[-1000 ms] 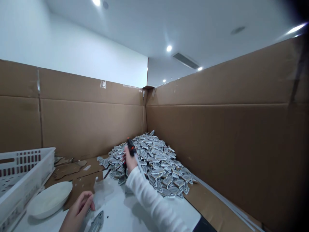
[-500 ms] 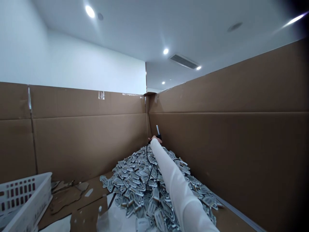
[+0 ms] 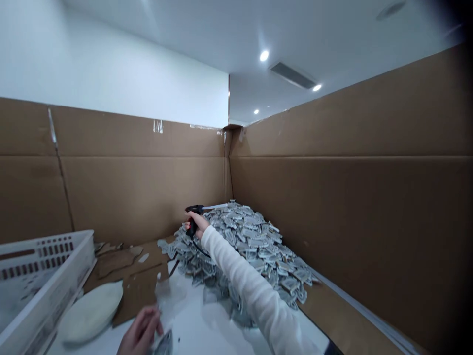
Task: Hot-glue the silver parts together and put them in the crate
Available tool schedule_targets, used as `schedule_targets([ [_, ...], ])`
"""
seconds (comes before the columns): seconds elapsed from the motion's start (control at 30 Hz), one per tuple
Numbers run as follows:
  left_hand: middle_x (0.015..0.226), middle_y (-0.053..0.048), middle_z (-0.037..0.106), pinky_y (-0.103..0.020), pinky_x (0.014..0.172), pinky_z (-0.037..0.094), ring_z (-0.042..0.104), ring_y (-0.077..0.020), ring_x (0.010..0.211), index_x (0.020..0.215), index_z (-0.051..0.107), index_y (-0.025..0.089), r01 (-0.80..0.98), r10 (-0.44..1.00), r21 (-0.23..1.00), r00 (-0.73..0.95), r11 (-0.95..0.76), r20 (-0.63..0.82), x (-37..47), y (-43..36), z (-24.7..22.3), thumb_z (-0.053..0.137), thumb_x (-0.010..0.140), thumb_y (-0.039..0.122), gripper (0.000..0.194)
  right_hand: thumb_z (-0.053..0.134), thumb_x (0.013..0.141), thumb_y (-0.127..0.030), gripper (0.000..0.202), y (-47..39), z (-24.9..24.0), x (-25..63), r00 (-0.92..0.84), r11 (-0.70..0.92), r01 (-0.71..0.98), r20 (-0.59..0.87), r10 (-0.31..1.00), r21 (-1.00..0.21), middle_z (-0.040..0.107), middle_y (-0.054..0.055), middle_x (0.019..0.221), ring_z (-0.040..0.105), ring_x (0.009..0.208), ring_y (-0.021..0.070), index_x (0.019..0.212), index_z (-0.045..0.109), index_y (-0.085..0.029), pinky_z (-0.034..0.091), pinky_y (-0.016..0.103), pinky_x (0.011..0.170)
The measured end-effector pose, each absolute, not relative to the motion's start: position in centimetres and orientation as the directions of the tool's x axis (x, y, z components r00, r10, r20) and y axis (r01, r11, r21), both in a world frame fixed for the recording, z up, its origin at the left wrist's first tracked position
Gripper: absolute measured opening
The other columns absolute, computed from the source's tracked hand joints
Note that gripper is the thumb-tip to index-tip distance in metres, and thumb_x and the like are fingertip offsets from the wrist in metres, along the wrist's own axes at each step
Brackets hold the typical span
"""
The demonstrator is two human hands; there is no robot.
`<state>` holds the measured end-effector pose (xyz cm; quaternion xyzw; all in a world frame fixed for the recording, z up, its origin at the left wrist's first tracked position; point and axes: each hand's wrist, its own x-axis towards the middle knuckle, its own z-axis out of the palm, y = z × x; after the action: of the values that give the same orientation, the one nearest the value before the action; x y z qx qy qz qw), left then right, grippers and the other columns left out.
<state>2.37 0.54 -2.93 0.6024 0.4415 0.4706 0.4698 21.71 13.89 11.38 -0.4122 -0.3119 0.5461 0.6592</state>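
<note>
My right hand (image 3: pixel 198 224) is wrapped round the handle of a black hot glue gun (image 3: pixel 192 211), held over the left side of the pile. A white glue stick (image 3: pixel 216 206) sticks out of the gun's back toward the right, and a black cord (image 3: pixel 201 250) hangs from the grip. My left hand (image 3: pixel 141 331) is low in the view, blurred, its fingers curled together. Right beside its fingertips lies a grey plastic piece (image 3: pixel 165 343); whether the fingers hold anything is unclear. Behind the right arm rises a large heap of similar grey pieces (image 3: pixel 254 231).
At left stands a white slotted plastic basket (image 3: pixel 83 256). Beside it lies a pale rounded object (image 3: pixel 92 311). Torn cardboard scraps (image 3: pixel 116 261) lie behind that. Tall cardboard walls (image 3: pixel 148 197) meet in a corner behind the heap. The white work surface (image 3: pixel 195 320) shows in front.
My right hand with the glue gun has come left and nearer from the heap's top; the glue stick has swung from upright to nearly level. My left hand has come into view below.
</note>
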Motion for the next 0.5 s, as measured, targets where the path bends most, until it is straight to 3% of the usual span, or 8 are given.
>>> schedule_targets([
  [0.13,0.053,0.002,0.055,-0.019,0.043,0.032,0.041,-0.0094,0.045,0.074,0.051,0.016,-0.027,0.983,0.984,0.056,-0.174,0.175,2.3,-0.1,-1.6,0.063,0.053,0.06,0.05,0.065,0.06,-0.024,0.018,6.3,5.8,17.4,0.017,0.079,-0.362,0.079,0.997,-0.929,0.043,-0.007,0.048,0.036,0.038,0.0055,0.068,0.05,-0.016,0.03,0.018,0.035],
  [0.3,0.06,-0.001,0.061,-0.018,0.042,0.029,0.044,-0.0093,0.046,0.076,0.047,0.017,-0.069,0.985,0.985,0.069,-0.156,0.16,1.6,0.8,-1.2,0.063,0.055,0.054,0.045,0.06,0.065,-0.037,0.022,2.4,1.3,15.9,0.05,0.199,-0.038,0.197,0.979,-0.979,0.039,-0.007,0.044,0.037,0.039,0.0075,0.066,0.05,-0.018,0.028,0.02,0.037],
  [0.5,0.062,-0.002,0.062,-0.018,0.043,0.029,0.045,-0.009,0.047,0.074,0.046,0.016,-0.034,0.971,0.983,0.152,-0.179,0.182,1.9,0.5,-1.0,0.058,0.063,0.048,0.035,0.056,0.067,-0.039,0.022,2.1,-0.5,15.0,-0.031,0.237,0.119,0.235,0.972,-0.964,0.042,-0.005,0.046,0.039,0.042,0.0087,0.066,0.053,-0.017,0.031,0.021,0.041],
])
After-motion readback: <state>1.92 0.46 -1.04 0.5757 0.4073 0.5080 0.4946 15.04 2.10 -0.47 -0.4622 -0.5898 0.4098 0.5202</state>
